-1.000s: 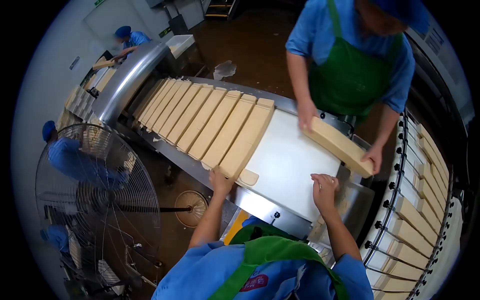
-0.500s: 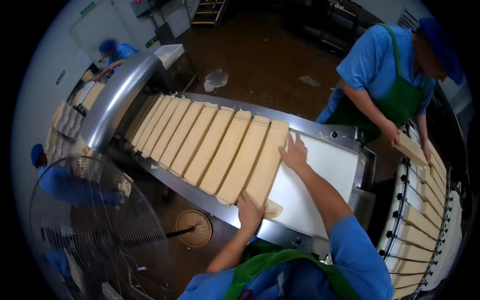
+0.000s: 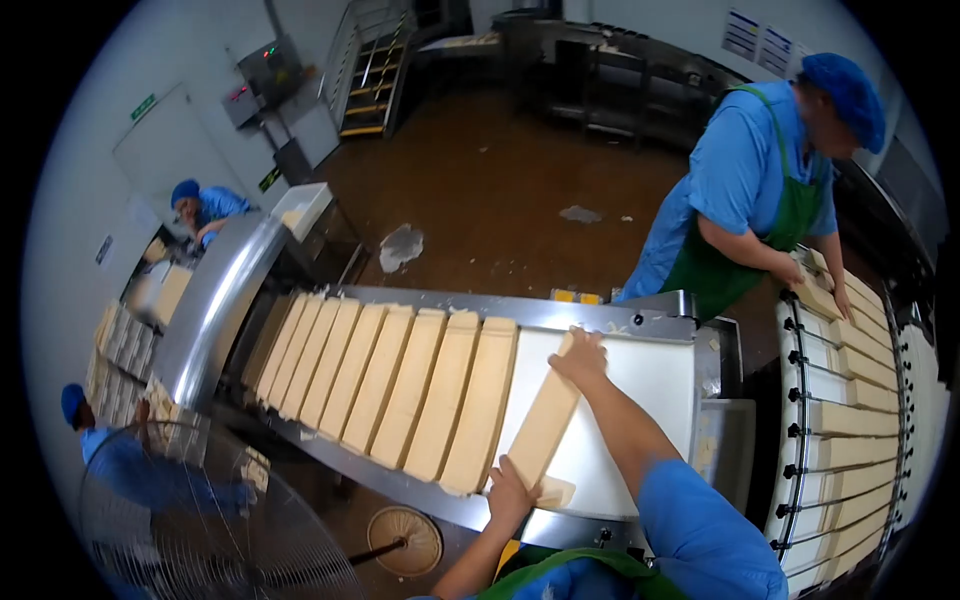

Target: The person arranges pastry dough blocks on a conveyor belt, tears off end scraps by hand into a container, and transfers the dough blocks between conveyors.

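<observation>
A long pale-yellow block (image 3: 545,422) is held between my two hands over the white belt (image 3: 640,400). My right hand (image 3: 584,360) is closed round its far end. At the near end, my left hand (image 3: 511,492) grips the block with the fingers partly hidden. The block lies at a slant, apart from the row. To its left, several similar long blocks (image 3: 488,400) lie side by side on the conveyor. Beside my left hand is a flat pale scrap (image 3: 556,492).
At the right, a co-worker (image 3: 755,200) handles a block over a curved conveyor (image 3: 800,440) carrying several blocks. A rounded metal machine cover (image 3: 222,310) spans the belt's left end. A large fan (image 3: 210,520) stands at lower left. Two more people work farther left.
The block in my hands has moved right, away from the row, leaving a gap of white belt. My view has tilted up. The co-worker's block has come down onto the curved conveyor.
</observation>
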A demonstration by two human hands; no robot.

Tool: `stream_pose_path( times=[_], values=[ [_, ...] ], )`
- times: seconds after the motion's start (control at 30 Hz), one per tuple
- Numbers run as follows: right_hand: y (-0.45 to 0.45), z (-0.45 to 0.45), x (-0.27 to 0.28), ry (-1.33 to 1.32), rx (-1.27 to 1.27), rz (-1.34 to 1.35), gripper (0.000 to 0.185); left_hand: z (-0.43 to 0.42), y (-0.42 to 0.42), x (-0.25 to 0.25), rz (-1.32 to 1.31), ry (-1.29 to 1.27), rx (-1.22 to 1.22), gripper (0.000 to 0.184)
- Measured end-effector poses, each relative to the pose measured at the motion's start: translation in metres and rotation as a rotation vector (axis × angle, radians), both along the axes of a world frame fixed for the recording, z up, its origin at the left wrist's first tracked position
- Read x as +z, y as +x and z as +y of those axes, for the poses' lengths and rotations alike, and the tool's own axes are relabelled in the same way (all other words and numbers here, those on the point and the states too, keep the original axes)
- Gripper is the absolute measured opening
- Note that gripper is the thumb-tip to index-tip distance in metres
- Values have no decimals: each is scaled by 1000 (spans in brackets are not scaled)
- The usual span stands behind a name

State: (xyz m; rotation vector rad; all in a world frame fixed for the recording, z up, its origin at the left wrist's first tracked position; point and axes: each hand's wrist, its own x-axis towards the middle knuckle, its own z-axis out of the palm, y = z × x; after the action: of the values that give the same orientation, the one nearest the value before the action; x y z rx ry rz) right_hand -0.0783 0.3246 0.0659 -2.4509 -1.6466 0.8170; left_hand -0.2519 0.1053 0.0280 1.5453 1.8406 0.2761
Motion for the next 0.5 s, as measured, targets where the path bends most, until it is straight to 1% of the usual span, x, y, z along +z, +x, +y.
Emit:
stream_pose_path(
  times=[0.03,0.07,0.13,0.17,0.2,0.27,0.3,0.33,0.4,0.43,0.47,0.5],
  values=[
    [16,-13,12,0,-84,-2,87,-1,6,-8,-35,62,-18,85],
    [33,-27,21,0,-169,-1,89,-1,12,-16,-50,50,-69,85],
    [78,-44,10,3,-278,-29,93,0,31,-11,-121,87,-164,83],
    [102,-49,-15,49,-221,-184,96,-1,44,-13,-130,146,-185,80],
    [117,-60,-11,48,-257,-184,96,-1,57,-10,-131,147,-221,80],
    [151,-90,-4,145,-449,-90,96,3,85,1,-106,190,-206,78],
    [167,-104,-9,264,-571,-26,89,2,99,5,-114,187,-258,78],
    [187,-118,-15,262,-629,-38,89,0,113,10,-100,277,-236,75],
    [225,-159,-25,566,-748,148,83,-11,142,17,-89,447,-220,70],
    [240,-187,-14,627,-816,165,81,-18,156,20,-107,432,-308,70],
    [255,-218,3,688,-889,174,80,-26,171,21,-161,491,-337,70],
    [275,-251,14,661,-924,144,80,-32,188,23,-223,545,-365,70]
  ],
)
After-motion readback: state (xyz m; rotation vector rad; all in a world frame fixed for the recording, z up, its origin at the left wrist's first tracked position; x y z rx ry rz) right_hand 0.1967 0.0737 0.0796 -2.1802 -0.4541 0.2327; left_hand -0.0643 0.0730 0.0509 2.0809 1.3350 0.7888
